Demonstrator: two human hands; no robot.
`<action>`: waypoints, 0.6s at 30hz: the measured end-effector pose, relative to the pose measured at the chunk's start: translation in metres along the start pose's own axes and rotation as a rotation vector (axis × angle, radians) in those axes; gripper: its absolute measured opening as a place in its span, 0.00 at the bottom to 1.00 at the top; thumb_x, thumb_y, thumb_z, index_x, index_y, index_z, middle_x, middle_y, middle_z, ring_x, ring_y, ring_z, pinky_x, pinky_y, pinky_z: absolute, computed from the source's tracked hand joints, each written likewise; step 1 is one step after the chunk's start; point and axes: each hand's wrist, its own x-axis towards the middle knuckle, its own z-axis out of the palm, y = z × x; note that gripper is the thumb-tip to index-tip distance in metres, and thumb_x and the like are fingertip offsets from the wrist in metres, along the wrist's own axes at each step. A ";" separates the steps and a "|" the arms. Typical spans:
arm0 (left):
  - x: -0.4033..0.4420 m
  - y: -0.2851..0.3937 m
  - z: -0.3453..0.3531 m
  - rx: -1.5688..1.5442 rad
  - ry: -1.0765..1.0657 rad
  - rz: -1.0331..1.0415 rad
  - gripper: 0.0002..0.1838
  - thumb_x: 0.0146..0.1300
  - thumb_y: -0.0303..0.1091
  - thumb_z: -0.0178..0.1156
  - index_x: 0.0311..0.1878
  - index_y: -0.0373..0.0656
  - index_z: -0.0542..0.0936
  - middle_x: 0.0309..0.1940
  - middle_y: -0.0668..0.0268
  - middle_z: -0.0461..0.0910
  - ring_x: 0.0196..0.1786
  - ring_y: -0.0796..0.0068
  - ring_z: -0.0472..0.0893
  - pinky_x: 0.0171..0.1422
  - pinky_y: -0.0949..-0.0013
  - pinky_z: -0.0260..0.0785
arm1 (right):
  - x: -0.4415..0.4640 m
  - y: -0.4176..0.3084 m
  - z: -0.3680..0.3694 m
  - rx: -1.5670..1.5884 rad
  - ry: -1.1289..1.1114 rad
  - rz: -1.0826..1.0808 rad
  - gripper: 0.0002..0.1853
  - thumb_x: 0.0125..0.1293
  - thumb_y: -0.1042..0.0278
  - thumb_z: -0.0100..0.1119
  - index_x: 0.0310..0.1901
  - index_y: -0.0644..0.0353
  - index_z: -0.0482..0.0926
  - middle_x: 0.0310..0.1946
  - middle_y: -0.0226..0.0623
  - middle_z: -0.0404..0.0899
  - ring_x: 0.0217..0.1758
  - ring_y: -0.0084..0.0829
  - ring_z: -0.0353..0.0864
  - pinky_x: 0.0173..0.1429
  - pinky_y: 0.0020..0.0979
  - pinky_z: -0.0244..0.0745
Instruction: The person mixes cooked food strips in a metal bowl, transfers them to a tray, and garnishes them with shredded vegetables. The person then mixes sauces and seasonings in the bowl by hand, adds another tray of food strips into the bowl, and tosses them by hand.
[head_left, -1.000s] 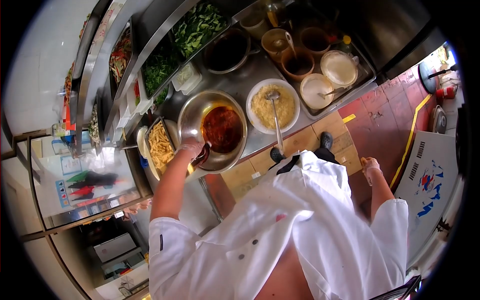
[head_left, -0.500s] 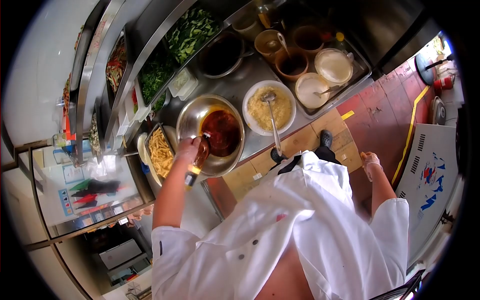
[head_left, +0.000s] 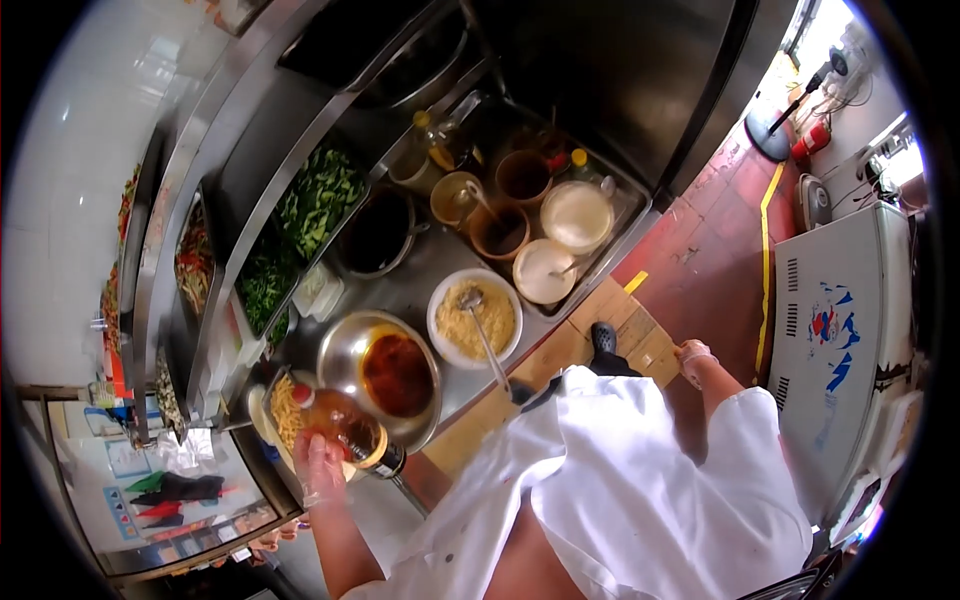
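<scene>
Swung clear of the steel bowl [head_left: 340,350] since the earlier frame, the bottle [head_left: 345,425] now lies slanted over that bowl's near left rim, its red cap pointing up and left and its labelled end down and right; the whole surface [head_left: 395,292] has also shifted lower and to the left in view. The left hand [head_left: 322,468], in a clear glove, has the bottle in its grip, fingers bent against the side nearer the cap and opened about as wide as the bottle's body; part of the hold is hidden.

Just beyond this grip and slightly left is a tray of pale strips [head_left: 287,415], with little room between it and the bowl. Ahead and to the right, dark red sauce [head_left: 399,374] pools in the bowl. Farther right, a white bowl [head_left: 437,330] of pale mince sits near the surface's front edge, and its spoon [head_left: 487,340] handle reaches out past that edge. Beyond it, a tray [head_left: 628,228] of tubs stands along the same edge.

Well apart to the right, the right hand [head_left: 696,362] is beside the body, fingers loosely bent; how open its grip is cannot be told. Open red floor [head_left: 700,240] stretches ahead of it, and a white cabinet [head_left: 850,310] stands to its right.
</scene>
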 end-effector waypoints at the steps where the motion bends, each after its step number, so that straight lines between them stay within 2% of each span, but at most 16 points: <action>1: 0.005 0.005 0.024 -0.018 -0.078 0.053 0.11 0.72 0.31 0.66 0.53 0.46 0.75 0.37 0.74 0.77 0.32 0.83 0.75 0.36 0.79 0.71 | -0.014 -0.019 -0.012 -0.087 0.018 -0.033 0.18 0.75 0.53 0.62 0.56 0.56 0.88 0.53 0.43 0.88 0.56 0.41 0.88 0.58 0.40 0.80; 3: 0.013 0.032 0.112 -0.083 -0.106 0.144 0.16 0.72 0.30 0.65 0.59 0.42 0.75 0.42 0.72 0.80 0.37 0.81 0.79 0.42 0.76 0.76 | -0.030 -0.050 -0.034 -0.019 0.020 -0.046 0.18 0.75 0.53 0.62 0.56 0.56 0.88 0.53 0.43 0.88 0.56 0.41 0.88 0.58 0.41 0.80; 5: 0.034 0.061 0.170 -0.179 -0.311 0.079 0.20 0.73 0.30 0.64 0.64 0.39 0.74 0.49 0.67 0.82 0.44 0.76 0.82 0.49 0.68 0.80 | -0.028 -0.062 -0.050 0.017 0.027 -0.081 0.19 0.75 0.52 0.62 0.56 0.55 0.88 0.53 0.43 0.88 0.55 0.42 0.88 0.58 0.42 0.80; 6: 0.055 0.064 0.200 -0.172 -0.453 0.121 0.21 0.73 0.30 0.64 0.65 0.38 0.73 0.53 0.63 0.82 0.50 0.72 0.83 0.58 0.61 0.79 | -0.024 -0.064 -0.057 0.022 0.035 -0.112 0.19 0.74 0.51 0.62 0.56 0.55 0.87 0.53 0.43 0.88 0.55 0.42 0.88 0.59 0.42 0.80; 7: 0.054 0.078 0.265 -0.237 -0.407 0.210 0.19 0.73 0.28 0.63 0.64 0.37 0.73 0.52 0.62 0.82 0.52 0.71 0.82 0.60 0.62 0.76 | -0.017 -0.066 -0.064 0.028 0.045 -0.145 0.19 0.74 0.51 0.62 0.56 0.55 0.87 0.53 0.43 0.88 0.55 0.42 0.88 0.59 0.42 0.80; 8: 0.086 0.073 0.289 -0.264 -0.554 0.211 0.16 0.73 0.27 0.63 0.60 0.38 0.76 0.50 0.62 0.83 0.51 0.70 0.82 0.62 0.62 0.74 | -0.005 -0.060 -0.068 0.064 0.053 -0.142 0.20 0.74 0.51 0.62 0.57 0.55 0.87 0.53 0.43 0.88 0.55 0.42 0.88 0.59 0.42 0.80; 10: 0.144 0.057 0.348 -0.254 -0.573 0.182 0.10 0.72 0.28 0.66 0.53 0.41 0.80 0.49 0.64 0.85 0.50 0.70 0.84 0.60 0.65 0.75 | 0.018 -0.041 -0.071 0.140 0.067 -0.137 0.20 0.74 0.50 0.61 0.58 0.55 0.86 0.53 0.44 0.88 0.56 0.43 0.87 0.60 0.43 0.79; 11: 0.161 0.053 0.383 -0.268 -0.603 0.129 0.11 0.71 0.29 0.67 0.53 0.42 0.80 0.48 0.65 0.86 0.49 0.72 0.85 0.58 0.67 0.75 | 0.013 -0.033 -0.078 0.127 0.068 -0.135 0.21 0.75 0.49 0.61 0.59 0.55 0.85 0.53 0.44 0.88 0.56 0.43 0.87 0.61 0.42 0.79; 12: 0.191 0.036 0.412 -0.213 -0.563 0.074 0.12 0.69 0.30 0.69 0.53 0.45 0.80 0.49 0.67 0.86 0.51 0.73 0.84 0.62 0.65 0.73 | 0.047 -0.001 -0.063 0.168 0.088 -0.145 0.21 0.75 0.49 0.60 0.58 0.56 0.85 0.52 0.43 0.88 0.55 0.42 0.87 0.60 0.42 0.79; 13: 0.209 0.023 0.441 -0.219 -0.617 0.020 0.15 0.67 0.32 0.72 0.54 0.48 0.81 0.50 0.69 0.86 0.54 0.73 0.83 0.65 0.61 0.69 | 0.041 0.011 -0.060 0.350 0.110 -0.204 0.12 0.75 0.58 0.65 0.45 0.60 0.85 0.27 0.32 0.79 0.25 0.27 0.73 0.30 0.33 0.68; 14: 0.229 0.006 0.468 -0.236 -0.634 -0.043 0.17 0.65 0.33 0.73 0.55 0.49 0.80 0.50 0.69 0.86 0.56 0.72 0.82 0.68 0.58 0.65 | 0.048 0.033 -0.055 0.407 0.125 -0.193 0.13 0.75 0.59 0.64 0.47 0.61 0.85 0.27 0.32 0.80 0.27 0.27 0.74 0.32 0.33 0.70; 16: 0.268 -0.042 0.517 -0.180 -0.573 -0.077 0.17 0.66 0.37 0.74 0.55 0.48 0.80 0.51 0.67 0.85 0.54 0.71 0.81 0.63 0.58 0.68 | 0.031 0.058 -0.063 0.496 0.032 -0.119 0.12 0.77 0.59 0.63 0.48 0.60 0.84 0.29 0.31 0.81 0.29 0.27 0.75 0.35 0.31 0.72; 17: 0.297 -0.074 0.540 -0.140 -0.531 -0.103 0.19 0.66 0.38 0.74 0.56 0.47 0.80 0.51 0.66 0.85 0.53 0.70 0.81 0.62 0.58 0.68 | 0.002 0.052 -0.074 0.564 -0.003 -0.027 0.12 0.78 0.58 0.61 0.49 0.60 0.84 0.31 0.30 0.81 0.30 0.27 0.75 0.36 0.32 0.73; 18: 0.313 -0.096 0.557 -0.098 -0.488 -0.131 0.20 0.66 0.40 0.74 0.57 0.47 0.80 0.51 0.65 0.84 0.53 0.69 0.81 0.61 0.59 0.69 | -0.048 0.030 -0.095 0.448 0.039 -0.066 0.12 0.79 0.58 0.60 0.51 0.59 0.83 0.32 0.30 0.80 0.32 0.26 0.76 0.37 0.31 0.75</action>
